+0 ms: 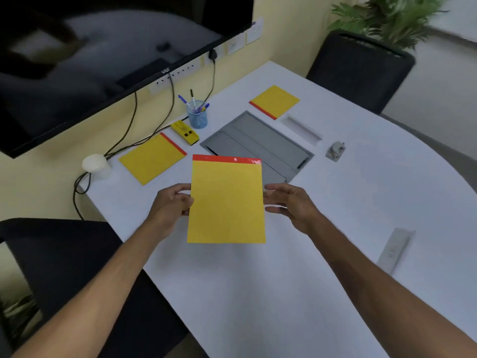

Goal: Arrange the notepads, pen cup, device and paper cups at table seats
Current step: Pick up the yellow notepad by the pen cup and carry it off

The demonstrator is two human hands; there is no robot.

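A yellow notepad with a red top strip [226, 200] is held above the white table [361, 202]. My left hand [171, 205] grips its left edge. My right hand [289, 204] is at its right edge with fingers spread, touching or just off the pad. A second yellow notepad [152, 158] lies flat at the left. A third notepad [275, 101] lies at the far side. The blue mesh pen cup [197, 116] holds several pens. A yellow device [184, 132] lies beside it. Stacked white paper cups [95, 165] stand at the table's left corner.
A grey cable hatch [258, 140] is set in the table's middle. A small grey object [335, 150] and a white remote [393, 250] lie at the right. Black chairs stand at the near left [51, 254] and far right [361, 71]. A screen [103, 60] with hanging cables is on the wall.
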